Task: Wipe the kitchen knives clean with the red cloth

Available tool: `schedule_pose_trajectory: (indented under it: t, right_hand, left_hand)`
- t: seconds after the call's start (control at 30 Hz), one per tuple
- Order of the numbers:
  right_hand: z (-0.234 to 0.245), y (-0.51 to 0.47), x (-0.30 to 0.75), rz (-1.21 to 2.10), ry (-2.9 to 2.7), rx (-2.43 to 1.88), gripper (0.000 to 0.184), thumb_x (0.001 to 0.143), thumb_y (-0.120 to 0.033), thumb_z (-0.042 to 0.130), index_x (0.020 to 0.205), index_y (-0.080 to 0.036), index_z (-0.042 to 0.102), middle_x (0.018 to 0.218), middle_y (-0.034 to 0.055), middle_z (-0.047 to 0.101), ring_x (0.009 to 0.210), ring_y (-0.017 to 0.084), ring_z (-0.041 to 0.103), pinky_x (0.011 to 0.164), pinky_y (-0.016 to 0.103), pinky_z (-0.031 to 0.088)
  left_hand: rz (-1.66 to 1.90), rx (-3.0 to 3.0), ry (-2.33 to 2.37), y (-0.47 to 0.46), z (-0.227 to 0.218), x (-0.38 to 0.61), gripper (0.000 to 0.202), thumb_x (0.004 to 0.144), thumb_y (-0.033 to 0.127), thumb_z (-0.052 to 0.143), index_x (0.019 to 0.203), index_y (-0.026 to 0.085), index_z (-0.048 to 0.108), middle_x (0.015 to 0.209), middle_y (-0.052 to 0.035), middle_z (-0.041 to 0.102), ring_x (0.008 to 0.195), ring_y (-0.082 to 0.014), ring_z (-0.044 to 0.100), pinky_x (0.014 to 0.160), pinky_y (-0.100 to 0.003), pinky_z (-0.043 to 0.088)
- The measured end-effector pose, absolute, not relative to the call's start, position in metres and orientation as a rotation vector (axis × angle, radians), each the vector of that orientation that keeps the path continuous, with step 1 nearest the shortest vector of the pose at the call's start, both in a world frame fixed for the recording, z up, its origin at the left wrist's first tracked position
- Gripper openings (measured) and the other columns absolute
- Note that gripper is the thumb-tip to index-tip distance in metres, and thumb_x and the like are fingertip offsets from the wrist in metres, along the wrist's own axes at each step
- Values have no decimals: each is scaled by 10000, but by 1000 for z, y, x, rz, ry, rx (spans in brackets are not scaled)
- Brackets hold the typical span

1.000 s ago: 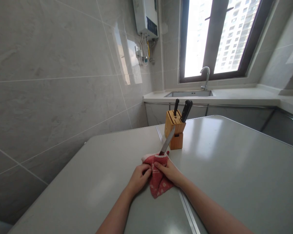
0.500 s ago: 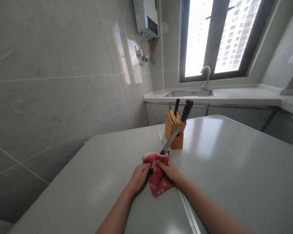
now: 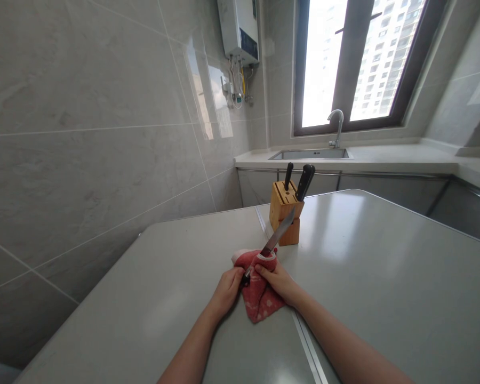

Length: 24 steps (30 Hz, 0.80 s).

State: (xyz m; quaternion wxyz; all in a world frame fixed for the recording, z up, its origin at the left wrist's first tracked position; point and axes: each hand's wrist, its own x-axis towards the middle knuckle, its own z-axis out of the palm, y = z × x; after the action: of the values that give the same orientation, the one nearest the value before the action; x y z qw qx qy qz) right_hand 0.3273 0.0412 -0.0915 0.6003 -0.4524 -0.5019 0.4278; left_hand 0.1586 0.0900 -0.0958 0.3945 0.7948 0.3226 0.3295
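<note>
A knife (image 3: 279,233) is held in front of the knife block (image 3: 278,209), on its near side, with its blade slanted up toward the block and the tip seen across the block's face; whether the two are touching cannot be told. Its lower part is wrapped in a red cloth (image 3: 259,305) patterned with pale marks and edged in white, by which a corner is pointed away from the block. The dark handle end is pinched by the left hand (image 3: 226,290), with the fingers curled in and partly hidden. The cloth is gripped around the knife by the right hand (image 3: 280,281), its thumb laid on top and its other fingers covered from sight. In the block itself two black-handled knives are lodged, a smaller one (image 3: 288,176) toward its left and a larger one (image 3: 305,182) at its right edge. The block is stood upright on a pale table (image 3: 176,266), beside a metal strip (image 3: 310,349) by which the tabletop is crossed. Beyond the block, a sink (image 3: 316,154) and a curved tap (image 3: 338,128) are set beneath a window (image 3: 341,69), and to its upper left a water heater (image 3: 238,26) is mounted
</note>
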Motion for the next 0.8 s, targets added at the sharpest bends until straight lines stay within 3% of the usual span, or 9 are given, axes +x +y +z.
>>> schedule_pose_trajectory:
  t: [0.23,0.47,0.8]
  right_hand:
    - [-78,36,325,991,-1316,-1045,331,748,-481,614,828,-160,640,871,55,674,865,220,608,882,385,447]
    - [-75,34,325,969,-1293,-1062,373,736,-486,622,918,-161,637,960,70,673,937,235,603,923,400,429]
    - [-78,36,325,952,-1307,-1068,370,764,-506,582,893,-166,652,939,65,678,913,235,606,905,395,436]
  left_hand:
    - [837,2014,784,94,-97,159,431,921,458,303,755,138,540,757,-47,577,710,-164,493,685,-266,401]
    - [834,2026,740,90,-90,160,385,869,473,447,1020,136,557,863,-51,612,774,-176,531,720,-266,424]
    - [801,2076,770,89,-93,161,405,881,456,430,769,116,619,772,-51,617,724,-164,516,667,-243,407]
